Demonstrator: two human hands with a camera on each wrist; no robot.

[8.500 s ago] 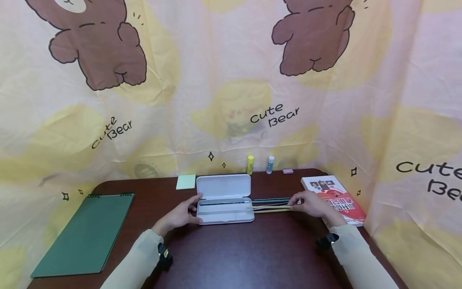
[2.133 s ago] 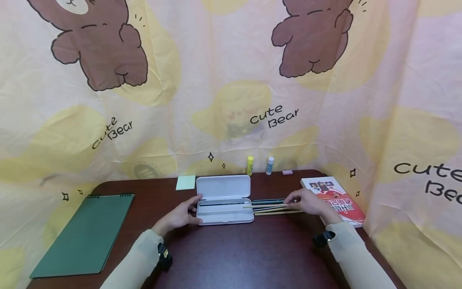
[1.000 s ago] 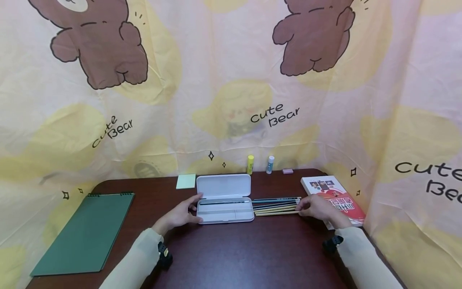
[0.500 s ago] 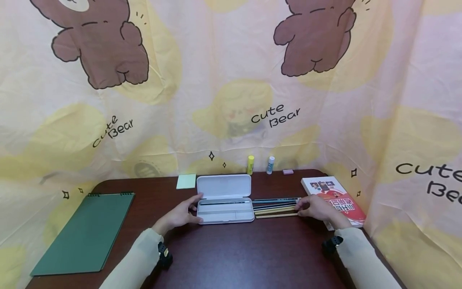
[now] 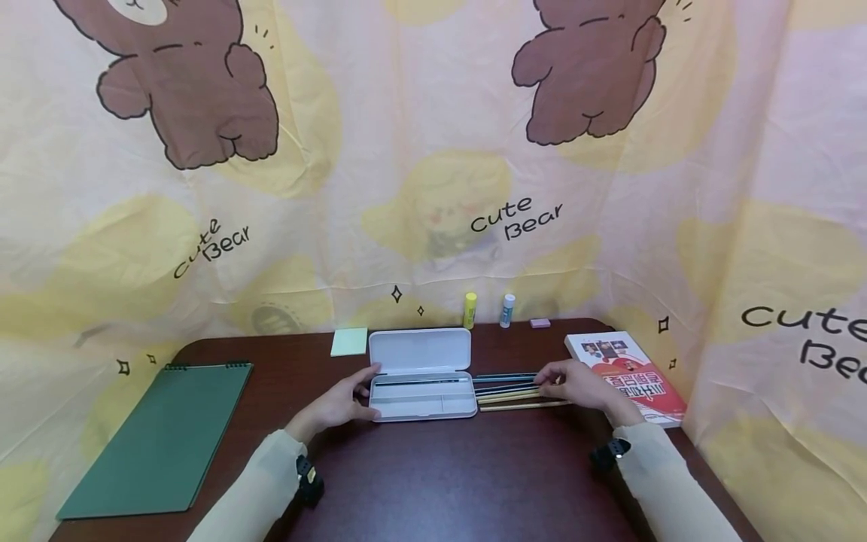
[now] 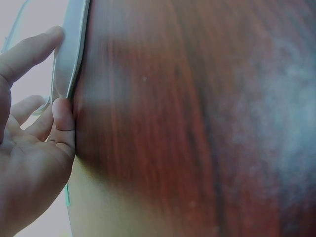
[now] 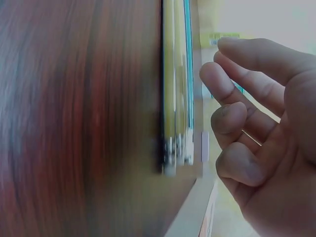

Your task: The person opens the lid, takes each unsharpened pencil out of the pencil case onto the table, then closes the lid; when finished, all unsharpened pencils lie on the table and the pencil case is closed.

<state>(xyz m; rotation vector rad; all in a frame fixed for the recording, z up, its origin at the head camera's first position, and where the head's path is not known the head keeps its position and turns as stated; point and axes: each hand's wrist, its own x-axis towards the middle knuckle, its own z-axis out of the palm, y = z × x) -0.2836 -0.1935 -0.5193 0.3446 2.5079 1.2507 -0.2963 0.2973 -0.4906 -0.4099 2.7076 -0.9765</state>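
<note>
A white pencil case (image 5: 420,351) lies with its lid folded back and one dark pencil (image 5: 416,382) in its rear compartment. My left hand (image 5: 339,403) holds its left end, the thumb at the front corner and fingers at the back; the left wrist view shows fingertips on the case's edge (image 6: 74,44). To the right of the case lie several yellow and dark pencils (image 5: 508,395). One yellow pencil (image 5: 521,406) lies apart in front. Above their eraser ends my right hand (image 5: 576,382) hovers, fingers loosely bent and holding nothing; the right wrist view shows it apart from the pencils (image 7: 170,74).
A red and white book (image 5: 630,373) lies behind the right hand. Along the back edge are a sticky-note pad (image 5: 349,342), a yellow glue stick (image 5: 470,310), a white and blue glue stick (image 5: 506,310) and a pink eraser (image 5: 539,324). A green notepad (image 5: 159,440) lies left.
My right hand laid down the yellow pencil it held over the case. The frontmost pencil shifted toward the front edge, then my right hand moved left and back. My left hand stays put.
</note>
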